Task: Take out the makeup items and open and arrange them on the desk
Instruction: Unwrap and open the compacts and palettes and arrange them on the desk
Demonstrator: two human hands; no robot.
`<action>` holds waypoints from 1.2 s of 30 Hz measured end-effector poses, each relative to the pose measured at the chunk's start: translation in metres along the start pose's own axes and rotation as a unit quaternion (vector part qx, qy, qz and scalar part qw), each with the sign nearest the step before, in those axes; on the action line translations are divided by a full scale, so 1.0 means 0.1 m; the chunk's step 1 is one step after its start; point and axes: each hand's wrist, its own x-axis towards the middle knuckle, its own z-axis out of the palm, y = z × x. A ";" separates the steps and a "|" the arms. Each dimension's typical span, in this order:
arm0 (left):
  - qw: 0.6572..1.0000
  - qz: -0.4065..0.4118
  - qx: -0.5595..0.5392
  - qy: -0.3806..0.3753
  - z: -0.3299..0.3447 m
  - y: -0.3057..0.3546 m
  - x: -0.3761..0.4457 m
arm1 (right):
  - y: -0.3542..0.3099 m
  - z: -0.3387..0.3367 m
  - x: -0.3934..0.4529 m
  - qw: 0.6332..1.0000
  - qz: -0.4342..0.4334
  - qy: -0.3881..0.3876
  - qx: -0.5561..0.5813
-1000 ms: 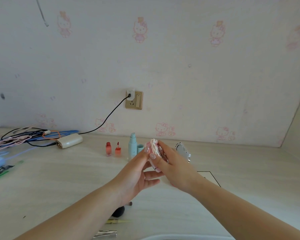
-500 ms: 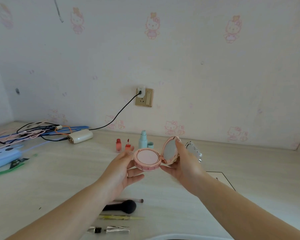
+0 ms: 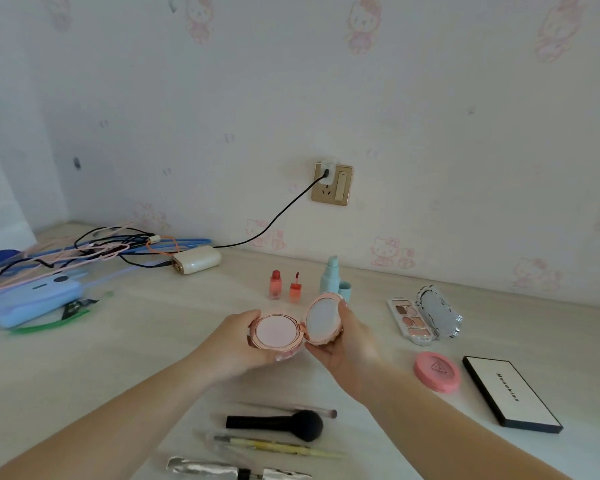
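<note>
A round pink compact [image 3: 277, 332] is held open above the desk [image 3: 118, 348]. My left hand [image 3: 236, 344] cups its base, fingers curled under the rim. My right hand [image 3: 347, 344] holds the hinged mirror lid [image 3: 323, 317] from behind. On the desk lie an open eyeshadow palette [image 3: 411, 320] with a silver lid, a closed pink round compact [image 3: 437, 371], a closed white and black palette [image 3: 511, 393], two red lip tints [image 3: 284, 287], a mint bottle [image 3: 330, 277] with its cap beside it, and brushes [image 3: 278, 424] near the front.
A tangle of cables [image 3: 84, 251], a white charger [image 3: 196, 259], a blue case [image 3: 32, 299] and green-handled clippers [image 3: 63, 313] fill the left of the desk. A wall socket [image 3: 331, 183] with a black cord sits behind. A silver tube [image 3: 222, 471] lies at the front edge.
The compact went from closed between both hands to open, lid swung to the right. The view has tilted down and right, showing more items on the desk.
</note>
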 end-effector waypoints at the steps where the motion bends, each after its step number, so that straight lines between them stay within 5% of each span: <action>1: 1.000 0.003 0.024 0.006 -0.01 -0.09 0.03 | 0.02 0.02 0.04 1.000 -0.001 0.004 -0.011; 10: 0.988 -0.026 0.153 0.018 -0.08 -0.33 0.12 | 0.12 0.13 0.23 0.998 0.019 0.009 -0.058; 16: 0.978 -0.078 0.194 0.027 0.00 -0.42 0.18 | 0.13 0.11 0.36 0.981 -0.027 0.026 -0.191; 25: 0.978 -0.135 0.157 0.000 -0.03 -0.25 0.04 | 0.03 -0.03 0.26 0.957 -0.036 0.015 -0.287; 31: 0.990 0.021 0.070 0.122 0.00 0.01 -0.10 | -0.35 -0.50 -0.07 0.935 -0.122 0.021 -0.332; 33: 0.991 0.078 0.053 0.092 0.08 0.21 -0.18 | -0.54 -0.73 -0.17 0.911 -0.190 0.042 -0.363; 36: 0.994 0.106 0.039 -0.002 0.40 0.48 -0.22 | -0.77 -1.19 -0.31 0.819 -0.286 0.103 -0.487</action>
